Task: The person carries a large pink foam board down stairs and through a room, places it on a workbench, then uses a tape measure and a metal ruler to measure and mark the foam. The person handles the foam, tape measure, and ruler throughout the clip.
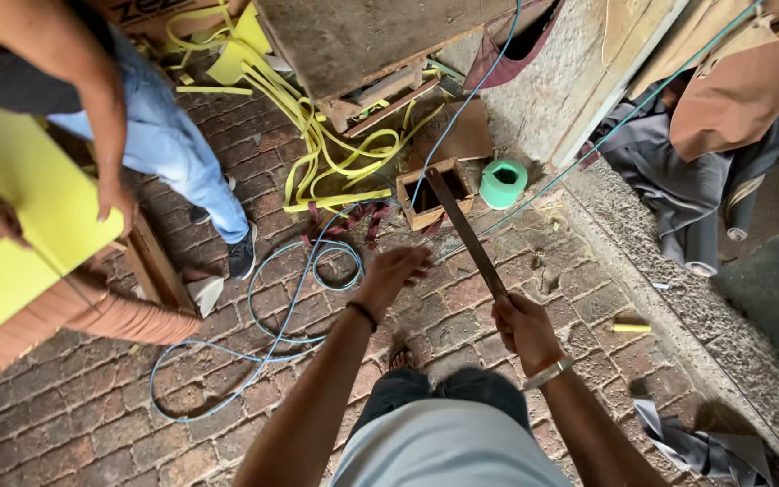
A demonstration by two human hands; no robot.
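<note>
Over the brick floor, your right hand clenches a long flat bar; your left hand, at nine o'clock, seems open and empty. Keep that grip firm.

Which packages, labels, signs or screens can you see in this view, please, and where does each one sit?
Small open brown cardboard box: on the brick floor, beyond the long dark flat bar held in the right hand.
Brown cardboard sheet with dark printed lettering: top left edge, mostly cut off.
No screens or signs in view.
</note>
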